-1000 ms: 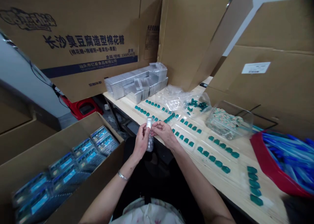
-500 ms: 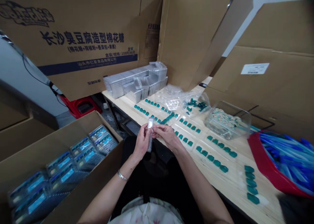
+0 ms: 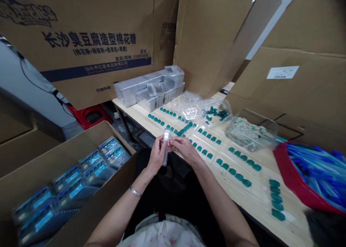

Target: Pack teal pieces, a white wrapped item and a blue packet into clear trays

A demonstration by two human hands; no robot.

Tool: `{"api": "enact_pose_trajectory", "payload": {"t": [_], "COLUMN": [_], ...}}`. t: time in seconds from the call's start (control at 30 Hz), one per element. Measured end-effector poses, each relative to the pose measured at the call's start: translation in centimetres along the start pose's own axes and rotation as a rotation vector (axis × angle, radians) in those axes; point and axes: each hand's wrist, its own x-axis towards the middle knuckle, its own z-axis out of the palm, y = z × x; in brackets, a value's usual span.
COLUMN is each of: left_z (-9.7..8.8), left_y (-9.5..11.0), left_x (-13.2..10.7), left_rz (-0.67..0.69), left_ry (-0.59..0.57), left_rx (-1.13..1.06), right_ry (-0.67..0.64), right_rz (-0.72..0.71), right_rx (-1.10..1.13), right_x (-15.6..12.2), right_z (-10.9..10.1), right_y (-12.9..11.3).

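Above the wood counter [image 3: 243,200], the left fingers [image 3: 159,148] close around a thin clear plastic strip [image 3: 165,157] and the right fingers [image 3: 177,142] pinch its side, a firm, steady hold.

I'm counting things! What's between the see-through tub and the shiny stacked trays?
In the head view, a crumpled clear plastic bag with teal pieces lies between the clear plastic tub and stacked clear trays.

pale wooden bench [image 3: 259,200] — rows of teal pieces [image 3: 239,176], stacked clear trays [image 3: 148,90], a plastic tub [image 3: 251,129]
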Motion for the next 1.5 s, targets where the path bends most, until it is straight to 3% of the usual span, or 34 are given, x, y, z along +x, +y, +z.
{"api": "enact_pose_trajectory", "payload": {"t": [0.43, 0.63, 0.73, 0.83, 0.9, 0.97, 1.03, 1.07, 1.13, 1.23, 1.27, 1.37, 1.5], "left_z": [-0.4, -2.3, -3.6, -3.8, -3.1, -2.1, -1.1, -0.7, -0.1, 0.1, 0.0, -0.1, -0.3], "left_y": [-0.5, -1.1, -1.6, -1.7, -1.4, -1.1, -0.8, -0.8, -0.6, -0.4, -0.2, 0.3, 0.5], "left_x": [-0.1, 1.3, 2.1, 2.6, 2.6, 2.6, 2.4, 2.4, 2.3, 2.3, 2.3, 2.2, 2.0], "left_rz": [0.014, -0.036, -0.083, -0.111, -0.121, -0.129, -0.127, -0.123, -0.106, -0.056, -0.04, -0.029, -0.047], "left_ry": [-0.004, 0.198, 0.193, 0.162, 0.155, 0.141, 0.132, 0.135, 0.15, 0.145, 0.133, 0.093, 0.085], "left_rx": [0.098, 0.114, -0.004, -0.112, -0.177, -0.218, -0.206, -0.178, -0.102, -0.025, -0.018, -0.02, -0.001], "right_ry": [0.107, 0.215, 0.164, 0.187, 0.292, 0.49, 0.593, 0.606, 0.512, 0.162, 0.103, 0.072, 0.075], "right_rz": [-0.166, -0.157, -0.2, -0.358, -0.453, -0.498, -0.504, -0.493, -0.427, -0.217, -0.171, -0.138, -0.127], "right_rx": [-0.369, -0.304, -0.231, -0.168, -0.145, -0.174, -0.207, -0.225, -0.269, -0.324, -0.307, -0.233, -0.157], "right_x": [-0.3, -1.7, -1.7, 0.9, 3.5, 5.7, 6.9, 7.0, 6.4, 3.8, 2.9, 1.1, 0.9], "right_z": [1.3, 0.6, -0.8, -3.6, -6.2, -8.6, -9.9, -9.8, -8.2, -3.5, -2.0, 1.1, 1.4], "right_y": [0.9, 0.2, -1.6, -4.9, -7.8, -10.3, -11.3, -11.0, -8.9, -3.9, -2.4, 0.3, 0.9]}}
